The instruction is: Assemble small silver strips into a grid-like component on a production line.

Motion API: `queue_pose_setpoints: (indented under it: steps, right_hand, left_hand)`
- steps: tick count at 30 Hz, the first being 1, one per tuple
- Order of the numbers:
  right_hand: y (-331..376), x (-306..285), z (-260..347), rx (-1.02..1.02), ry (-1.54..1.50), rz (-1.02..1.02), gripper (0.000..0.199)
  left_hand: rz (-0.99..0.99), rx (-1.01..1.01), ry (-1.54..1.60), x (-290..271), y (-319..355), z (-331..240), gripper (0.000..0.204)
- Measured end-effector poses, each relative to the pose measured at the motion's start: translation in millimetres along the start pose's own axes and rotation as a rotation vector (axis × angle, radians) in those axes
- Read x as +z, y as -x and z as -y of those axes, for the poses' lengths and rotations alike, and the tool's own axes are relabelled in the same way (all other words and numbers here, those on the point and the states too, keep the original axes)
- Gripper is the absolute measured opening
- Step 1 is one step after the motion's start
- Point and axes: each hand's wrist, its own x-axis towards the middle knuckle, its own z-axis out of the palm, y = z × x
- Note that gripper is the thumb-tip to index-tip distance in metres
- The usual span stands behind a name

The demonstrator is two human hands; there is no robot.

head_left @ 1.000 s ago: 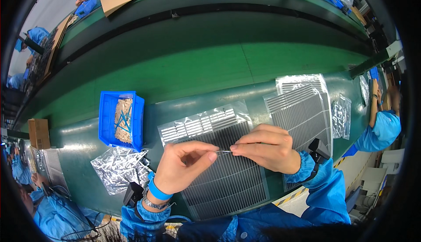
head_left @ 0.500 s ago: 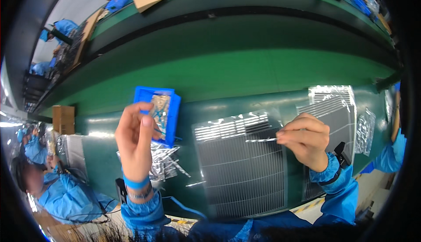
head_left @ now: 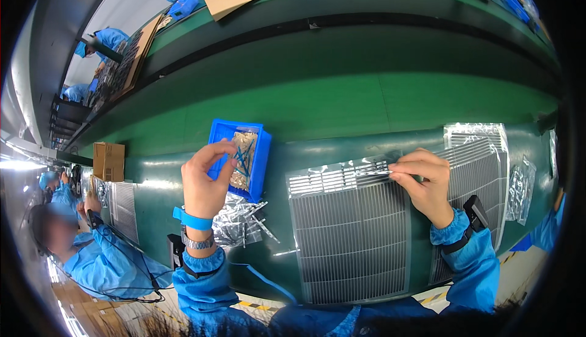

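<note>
At 8 o'clock from the centre of view, a seated co-worker (head_left: 116, 271) in blue is distorted by the lens rim; the work at that person's hands is too small to make out. At 9 o'clock a cardboard box (head_left: 108, 161) stands on the green workbench (head_left: 155, 199). Next inward, the left hand (head_left: 206, 181) is raised before the blue parts bin (head_left: 264, 161), covering part of its near-left wall. Thumb and index tips stand narrowly apart; whether a small piece sits between them cannot be told. The bin contains tan pieces (head_left: 240, 182) and thin blue sticks (head_left: 246, 159). At 7 to 8 o'clock lies a heap of silver strips (head_left: 243, 222), partly hidden by the left wrist. At 5 o'clock a dark striped sheet (head_left: 354, 239) in clear film lies flat. The right hand (head_left: 425, 181), at 3 o'clock, pinches a thin pale strip (head_left: 379, 171) over the upper-right part of this sheet; the strip's left end merges with the sheet's light bars. Beyond the hand, overlapping striped sheets (head_left: 482, 175) are partly covered by the right forearm. Outermost, beside a foil packet (head_left: 520, 192), a second co-worker's sleeve (head_left: 547, 230) is cut off by the rim.
</note>
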Motion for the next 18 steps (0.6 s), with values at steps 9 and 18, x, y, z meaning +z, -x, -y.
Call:
queue_pose_setpoints:
  steps: [9, 18]
  right_hand:
    - [2, 1, -1, 0.018, -0.013, 0.039, 0.016]
    - [2, 0, -4, 0.041, -0.008, 0.067, 0.018]
  left_hand:
    - [0.002, 0.020, -0.319, -6, 2, -21, 0.011]
    - [-0.043, -0.200, -0.226, -8, 9, -32, 0.017]
